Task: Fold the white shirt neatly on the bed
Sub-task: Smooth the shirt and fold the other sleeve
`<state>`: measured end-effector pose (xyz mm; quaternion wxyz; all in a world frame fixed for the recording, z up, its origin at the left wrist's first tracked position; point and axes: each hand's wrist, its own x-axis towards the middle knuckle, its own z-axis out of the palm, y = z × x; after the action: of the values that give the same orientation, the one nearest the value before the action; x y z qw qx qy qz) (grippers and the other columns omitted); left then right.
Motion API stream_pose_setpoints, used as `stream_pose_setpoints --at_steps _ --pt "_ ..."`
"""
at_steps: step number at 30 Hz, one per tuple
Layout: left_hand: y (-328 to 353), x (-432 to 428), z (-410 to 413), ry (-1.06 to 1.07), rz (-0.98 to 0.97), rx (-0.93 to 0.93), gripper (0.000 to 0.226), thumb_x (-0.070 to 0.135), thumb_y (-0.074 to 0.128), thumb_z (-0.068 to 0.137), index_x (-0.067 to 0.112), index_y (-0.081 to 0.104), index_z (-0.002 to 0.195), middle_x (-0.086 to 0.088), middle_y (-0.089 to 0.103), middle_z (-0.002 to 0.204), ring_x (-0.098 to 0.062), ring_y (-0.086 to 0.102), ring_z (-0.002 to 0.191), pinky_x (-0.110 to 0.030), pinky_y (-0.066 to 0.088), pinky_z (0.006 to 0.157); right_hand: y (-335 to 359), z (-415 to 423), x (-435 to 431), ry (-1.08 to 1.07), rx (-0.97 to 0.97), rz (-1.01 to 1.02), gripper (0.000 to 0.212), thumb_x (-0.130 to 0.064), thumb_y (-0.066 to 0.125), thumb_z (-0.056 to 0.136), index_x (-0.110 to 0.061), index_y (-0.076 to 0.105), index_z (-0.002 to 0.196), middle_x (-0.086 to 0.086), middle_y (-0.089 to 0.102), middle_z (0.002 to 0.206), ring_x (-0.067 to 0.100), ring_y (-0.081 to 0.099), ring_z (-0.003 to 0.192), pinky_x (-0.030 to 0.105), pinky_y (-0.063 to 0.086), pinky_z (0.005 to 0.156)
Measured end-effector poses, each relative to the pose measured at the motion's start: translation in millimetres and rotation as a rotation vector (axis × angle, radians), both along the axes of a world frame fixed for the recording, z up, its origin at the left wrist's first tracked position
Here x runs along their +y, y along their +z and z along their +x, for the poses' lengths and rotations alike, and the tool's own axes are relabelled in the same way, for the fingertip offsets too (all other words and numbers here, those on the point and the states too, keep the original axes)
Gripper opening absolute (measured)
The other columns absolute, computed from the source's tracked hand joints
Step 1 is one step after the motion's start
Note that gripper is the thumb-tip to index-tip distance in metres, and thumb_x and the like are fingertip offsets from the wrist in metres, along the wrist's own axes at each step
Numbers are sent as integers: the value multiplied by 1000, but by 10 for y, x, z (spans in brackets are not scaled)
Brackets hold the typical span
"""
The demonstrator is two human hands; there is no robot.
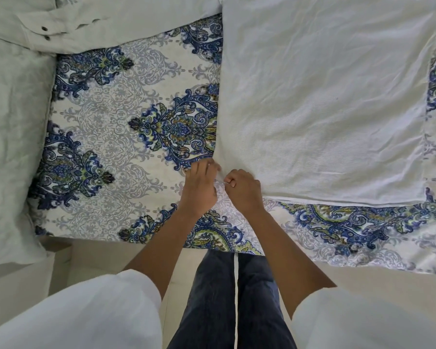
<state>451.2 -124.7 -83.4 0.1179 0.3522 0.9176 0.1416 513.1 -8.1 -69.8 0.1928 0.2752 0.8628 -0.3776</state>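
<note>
A white shirt (pixel 322 102) lies spread flat and wrinkled on the right half of the bed, its near hem running along the bed's front part. Both hands meet at its near left corner. My left hand (pixel 202 185) pinches the corner's edge with curled fingers. Right beside it, my right hand (pixel 242 190) is curled into a fist that grips the same corner. The corner itself is mostly hidden under the fingers.
The bed carries a white sheet with blue paisley print (pixel 106 127). More white cloth with a buttoned cuff (pixel 45 31) lies at the far left, and a white heap (pixel 10 147) covers the left side. My legs in dark trousers (pixel 227 298) stand at the bed's front edge.
</note>
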Motion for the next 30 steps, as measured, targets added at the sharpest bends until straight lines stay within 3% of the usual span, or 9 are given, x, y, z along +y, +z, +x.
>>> stream_pose_setpoints --at_steps 5,11,17,24,27,30 --pt "-44 9 -30 -49 35 68 23 -2 70 69 4 56 86 -13 58 84 -29 55 74 -34 47 61 -7 21 2 -31 19 -33 15 -16 51 89 -13 62 99 4 61 104 25 53 100 35 33 88" --pt "-53 -55 -47 -73 -3 35 16 -7 64 74 0 56 87 -17 55 84 -30 54 74 -37 49 64 5 124 60 71 -5 88 22 -9 51 83 -13 55 104 4 59 105 26 52 103 34 34 85" --pt "-4 14 -39 -8 -43 19 24 -8 70 68 -4 57 88 -18 56 79 -32 57 70 -32 50 59 -19 401 307 159 -153 346 27 -17 48 88 -13 52 115 4 57 116 25 47 113 37 33 94" --pt "88 29 -154 -342 -286 200 31 2 76 57 7 62 84 -10 61 74 -27 59 63 -30 48 51 -3 588 537 263 -156 306 20 -14 50 86 -15 54 105 3 58 109 25 45 112 37 31 91" --pt "111 40 -148 -370 -350 236 30 6 78 57 8 62 83 -10 61 72 -27 59 62 -30 48 52 4 731 653 310 -213 384 23 -12 49 85 -15 56 107 3 59 110 26 44 114 37 32 93" --pt "118 127 -105 -329 -445 232 35 9 81 54 6 63 84 -13 61 79 -30 59 69 -35 47 59 10 855 775 343 -239 306 26 -13 47 86 -11 54 111 7 55 115 27 44 115 34 33 95"
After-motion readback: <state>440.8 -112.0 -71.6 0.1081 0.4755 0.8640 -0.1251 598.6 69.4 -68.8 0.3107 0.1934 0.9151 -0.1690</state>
